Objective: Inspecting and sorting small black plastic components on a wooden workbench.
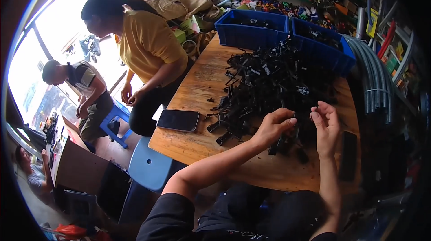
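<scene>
A large heap of small black plastic parts (265,77) is spread over the wooden table (188,95). Above its near side are both of my hands, a short gap apart. My left hand (277,126) is closed, its thumb pressed toward the curled index finger; whatever it pinches is lost against the dark parts. My right hand (327,126) is raised, with thumb and fingertips brought together. Something tiny may sit at those fingertips, too small to name.
Two blue bins, a left one (251,41) and a right one (323,57), hold black parts at the far edge. A phone (178,120) lies left; a dark flat object (348,155) lies right. A blue stool (149,164) and a person in yellow (143,39) are at the left.
</scene>
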### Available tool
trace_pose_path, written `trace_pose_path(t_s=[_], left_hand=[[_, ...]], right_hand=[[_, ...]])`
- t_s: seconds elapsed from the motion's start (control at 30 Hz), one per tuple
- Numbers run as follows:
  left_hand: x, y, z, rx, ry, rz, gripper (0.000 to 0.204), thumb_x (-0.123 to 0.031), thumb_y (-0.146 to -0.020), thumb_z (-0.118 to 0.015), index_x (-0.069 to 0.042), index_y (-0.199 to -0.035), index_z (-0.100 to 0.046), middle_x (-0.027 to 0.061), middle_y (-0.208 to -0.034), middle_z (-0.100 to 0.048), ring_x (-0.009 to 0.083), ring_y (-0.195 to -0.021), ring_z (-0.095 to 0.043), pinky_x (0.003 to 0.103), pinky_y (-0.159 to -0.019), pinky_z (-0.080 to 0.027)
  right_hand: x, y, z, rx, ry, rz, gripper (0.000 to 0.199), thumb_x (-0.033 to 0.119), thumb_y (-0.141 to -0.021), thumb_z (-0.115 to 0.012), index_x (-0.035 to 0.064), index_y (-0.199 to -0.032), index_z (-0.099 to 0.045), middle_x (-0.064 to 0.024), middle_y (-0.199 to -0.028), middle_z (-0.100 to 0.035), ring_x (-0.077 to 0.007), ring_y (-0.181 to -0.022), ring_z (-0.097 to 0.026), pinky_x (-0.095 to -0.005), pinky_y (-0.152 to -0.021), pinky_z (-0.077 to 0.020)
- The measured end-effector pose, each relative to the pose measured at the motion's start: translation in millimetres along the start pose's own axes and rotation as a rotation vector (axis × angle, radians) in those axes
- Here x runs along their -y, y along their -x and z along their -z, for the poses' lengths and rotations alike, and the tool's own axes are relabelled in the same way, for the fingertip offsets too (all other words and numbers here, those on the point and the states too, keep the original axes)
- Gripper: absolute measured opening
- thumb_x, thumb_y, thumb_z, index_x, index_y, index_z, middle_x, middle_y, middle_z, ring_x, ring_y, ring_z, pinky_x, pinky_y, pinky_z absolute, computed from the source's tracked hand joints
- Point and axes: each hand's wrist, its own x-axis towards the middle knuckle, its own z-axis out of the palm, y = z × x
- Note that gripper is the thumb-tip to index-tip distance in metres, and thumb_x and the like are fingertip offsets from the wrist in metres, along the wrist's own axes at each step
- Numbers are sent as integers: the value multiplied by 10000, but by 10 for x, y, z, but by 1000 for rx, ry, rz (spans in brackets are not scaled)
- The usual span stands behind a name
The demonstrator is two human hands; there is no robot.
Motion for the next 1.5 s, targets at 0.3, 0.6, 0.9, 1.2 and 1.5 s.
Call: trace_pose_path(t_s=[0.3, 0.6, 0.9, 1.2, 1.5], left_hand=[[-35, 48, -95, -66, -225, -284, 203, -53, -828, -635, 42, -1004, -603, 38, -865, -539, 110, -744, -564, 243, -649, -468], [-89, 30, -67, -116, -507, -604, 188, -54, -791, -654, 13, -961, -609, 87, -838, -562, 179, -687, -556, 266, -602, -451], [-120, 23, 89, -71, 132, 193, 190, -256, -876, -597, -74, -930, -603, -32, -756, -565, 55, -700, -520, 199, -573, -417], [-71, 23, -29, -90, -40, 78, 188, -166, -876, -577, 16, -904, -614, 55, -804, -623, 97, -739, -567, 239, -647, -460], [-5, -18, -46, -141, -128, 62, 118, -124, -842, -621, -17, -875, -584, 25, -846, -593, 71, -726, -512, 211, -639, -422]], right_hand=[[-26, 24, 16, 268, 28, 46, 104, 107, -883, -587, 14, -930, -588, 7, -858, -569, -48, -782, -490, -180, -697, -390], [-85, 7, 50, 345, -304, -331, 69, 116, -876, -574, 48, -873, -562, 41, -751, -499, -42, -706, -428, -200, -642, -347], [128, 103, -135, 318, 703, 623, 469, 79, -703, -711, -18, -1125, -530, -134, -946, -555, -292, -832, -541, -372, -725, -470], [9, 120, -186, 247, 850, 581, 353, -10, -773, -592, -7, -1119, -523, -154, -953, -552, -308, -871, -563, -371, -726, -480], [-148, 59, -90, 285, 704, 415, 332, 95, -748, -668, 28, -1051, -551, -122, -913, -574, -281, -823, -589, -372, -780, -474]])
